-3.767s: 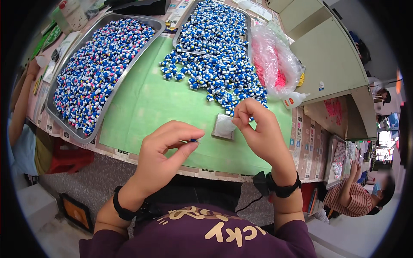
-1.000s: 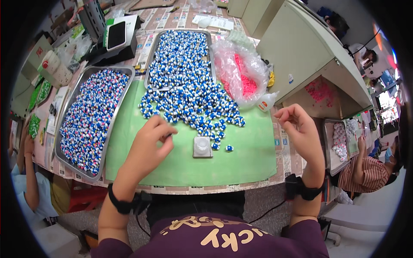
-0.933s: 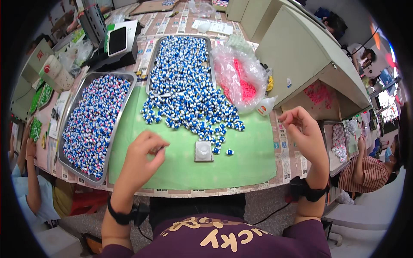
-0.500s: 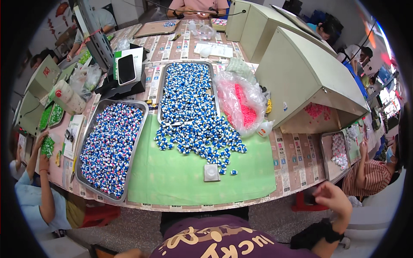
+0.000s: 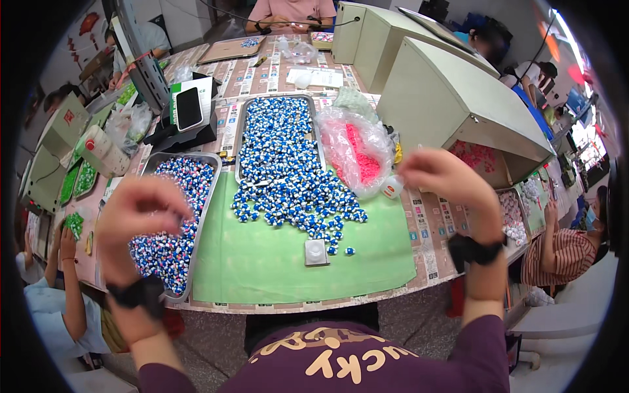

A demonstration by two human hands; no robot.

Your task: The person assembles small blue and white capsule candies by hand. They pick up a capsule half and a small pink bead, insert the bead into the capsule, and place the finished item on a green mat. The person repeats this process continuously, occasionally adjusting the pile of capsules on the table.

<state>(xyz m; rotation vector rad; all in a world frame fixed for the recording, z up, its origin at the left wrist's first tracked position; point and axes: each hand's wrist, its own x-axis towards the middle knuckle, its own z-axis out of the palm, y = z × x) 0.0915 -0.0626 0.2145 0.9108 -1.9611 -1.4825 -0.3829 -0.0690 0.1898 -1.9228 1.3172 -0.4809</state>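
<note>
Blue-and-white small plastic pieces (image 5: 288, 187) are lying in a big loose heap that is spilling from a long metal tray (image 5: 244, 141) onto a green rubbery work mat (image 5: 262, 262), and a second metal tray (image 5: 211, 171) at the left is holding more of the same pieces mixed with some pinkish ones. Both hands are hanging raised above the table, well apart from each other and from the heap: the left hand (image 5: 141, 216) is hovering over the left tray, blurred, with its fingers curled loosely inward, and whether anything is pinched in them I cannot tell; the right hand (image 5: 445, 180) is floating near a clear plastic bag of pink pieces (image 5: 357, 150), fingers bent together, and again any small piece between them is too blurred to make out. A small square grey fixture block (image 5: 316, 252) is sitting on the mat just below the edge of the heap, with one or two stray pieces just beside it. Judging from this layout, working well is calling for bringing both hands down close over the block, taking single pieces from the near edge of the heap rather than digging into it, and keeping finished pieces apart from the untouched ones.
</note>
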